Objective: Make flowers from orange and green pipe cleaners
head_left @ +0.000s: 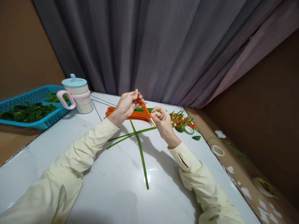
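Note:
An orange fuzzy stem (145,109) is coiled around a pale thin stick (152,122), held tilted above the table. My left hand (128,104) pinches the upper end of the coil. Near the lower end, my right hand (163,123) has its fingers closed at the stick. Beneath them lies a bundle of orange stems (137,116), with green ones (140,109) just behind. Several long green stems (141,149) cross one another on the white table (112,186) in front of my hands.
A blue basket (46,121) with green pieces stands at the left, beside a lidded cup (84,104) with a pink handle. Small orange and green pieces (181,119) and a green tape roll (189,130) lie right. Another roll (217,151) and paper scraps are beyond the edge.

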Tool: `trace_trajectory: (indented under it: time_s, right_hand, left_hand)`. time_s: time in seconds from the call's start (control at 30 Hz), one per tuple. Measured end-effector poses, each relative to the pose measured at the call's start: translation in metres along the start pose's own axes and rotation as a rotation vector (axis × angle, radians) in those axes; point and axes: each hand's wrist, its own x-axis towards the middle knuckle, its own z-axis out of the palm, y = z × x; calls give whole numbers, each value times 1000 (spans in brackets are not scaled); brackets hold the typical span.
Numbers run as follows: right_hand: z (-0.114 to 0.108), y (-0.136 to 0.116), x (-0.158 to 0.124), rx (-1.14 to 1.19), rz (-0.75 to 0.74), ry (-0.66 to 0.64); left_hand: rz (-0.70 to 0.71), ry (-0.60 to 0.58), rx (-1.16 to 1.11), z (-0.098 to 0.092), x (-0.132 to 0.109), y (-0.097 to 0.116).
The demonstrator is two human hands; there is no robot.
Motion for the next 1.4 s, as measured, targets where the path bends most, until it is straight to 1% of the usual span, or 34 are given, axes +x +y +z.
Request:
trace_trajectory:
  time_s: [0.1, 0.17, 0.27, 0.37, 0.47, 0.6, 0.73, 0.83, 0.9, 0.97, 1.07, 1.23, 1.3, 1.4]
  right_hand:
    - [2, -3, -1, 59, 67, -15]
    - [5, -5, -2, 80, 102, -36]
    - [9, -10, -4, 147, 175, -72]
    - [12, -12, -6, 260, 287, -112]
    - [15, -13, -9, 350, 368, -159]
    - [19, -13, -11, 410, 360, -247]
    - [18, -14, -12, 422, 379, -356]
    - [17, -13, -13, 474, 423, -435]
    - [18, -12, -16, 532, 435, -452]
    - [21, -12, -20, 580, 427, -452]
    - [26, -14, -25, 607, 408, -446]
    - [30, -15, -28, 613, 426, -440]
    - [30, -13, -29, 620, 449, -455]
    - [30, -9, -31, 654, 484, -502]
  left_hand:
    - [50, 7, 13, 1, 0, 1]
    - [91, -8, 44, 2, -1, 3]
    - [155, -58, 73, 3, -3, 8]
    - [216, -119, 107, 5, -6, 12]
    - [253, -160, 156, 8, -11, 14]
    - [273, -200, 196, 12, -17, 17]
    - [303, -312, 197, 14, -23, 20]
    - [293, -413, 177, 14, -26, 21]
    - [276, -481, 148, 14, -27, 22]
    - [251, -519, 120, 15, -27, 23]
    - [209, -529, 75, 16, -28, 24]
    - [126, -500, 2, 19, -29, 23]
    - [93, -501, -24, 20, -31, 23]
    - [45, -534, -81, 21, -35, 23]
